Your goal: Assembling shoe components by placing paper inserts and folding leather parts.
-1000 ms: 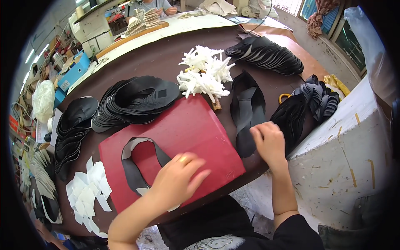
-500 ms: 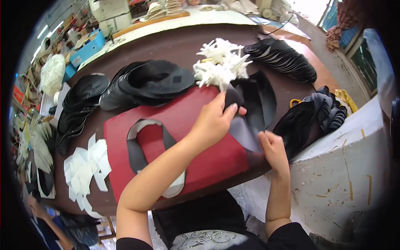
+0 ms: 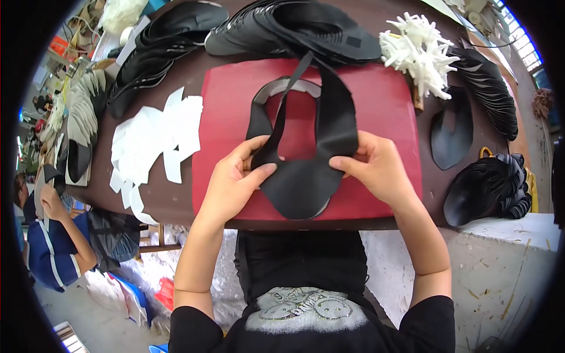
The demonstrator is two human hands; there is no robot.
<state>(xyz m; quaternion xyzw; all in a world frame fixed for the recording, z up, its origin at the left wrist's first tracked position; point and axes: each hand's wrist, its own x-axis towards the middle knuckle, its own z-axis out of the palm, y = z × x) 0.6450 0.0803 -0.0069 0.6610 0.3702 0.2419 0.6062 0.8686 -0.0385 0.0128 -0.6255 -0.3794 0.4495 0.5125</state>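
A black shoe upper [image 3: 297,183] with two long side strips is held over the red mat [image 3: 379,106]. My left hand [image 3: 235,176] pinches its left edge between thumb and fingers. On the other edge, my right hand [image 3: 376,167] grips it the same way. The rounded toe end points toward me, and the strips rise away from me. Beneath it lies a second upper [image 3: 259,120], dark with a pale grey lining at its far curve; its near part is hidden by the held one.
White cut pieces [image 3: 141,138] lie left of the mat. Stacks of black uppers [image 3: 294,29] line the far side. White spiky pieces [image 3: 418,56] sit far right, near a single upper [image 3: 452,135] and a black bundle [image 3: 488,191]. A co-worker's hand [image 3: 54,203] shows at left.
Both hands have come from the right side to the middle of the mat, bringing the black upper over the one lying there. The view has swung too.
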